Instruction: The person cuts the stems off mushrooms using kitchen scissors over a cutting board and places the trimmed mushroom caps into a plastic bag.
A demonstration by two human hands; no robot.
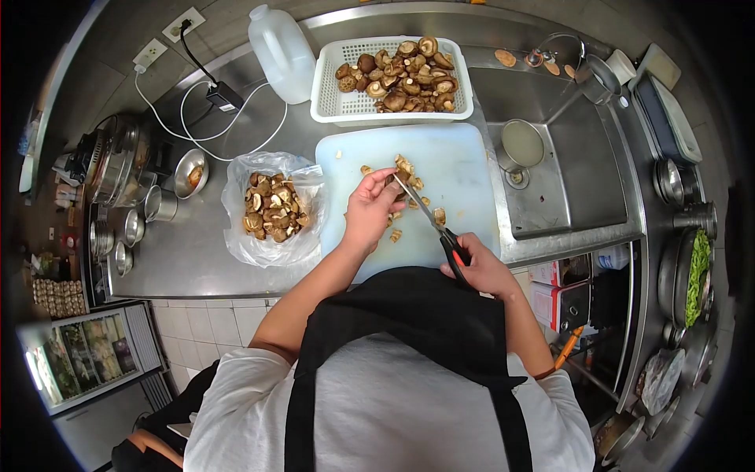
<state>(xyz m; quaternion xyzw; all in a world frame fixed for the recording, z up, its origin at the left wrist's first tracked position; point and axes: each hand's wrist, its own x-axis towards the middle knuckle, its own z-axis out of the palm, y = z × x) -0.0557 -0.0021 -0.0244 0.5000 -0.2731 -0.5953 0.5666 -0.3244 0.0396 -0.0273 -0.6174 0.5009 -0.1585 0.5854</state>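
Note:
My left hand (371,206) is closed on a brown mushroom (399,179) over the white cutting board (346,149). In my right hand (481,269) is a pair of scissors (440,228) with black and red handles, its blades pointing up and left to the mushroom. Cut mushroom stems (404,164) lie on the board around and below the blades. To the left of the board stands a clear plastic bag (240,244) holding cut mushrooms (275,208). Behind the board, a white perforated basket (330,59) holds more whole mushrooms (405,79).
A translucent jug (283,59) stands beside the basket, near a white cable (185,134) and a black adapter (225,97). On the right is a steel sink (566,189) with a container (522,143) of cloudy liquid. Metal bowls (191,173) stand at the left.

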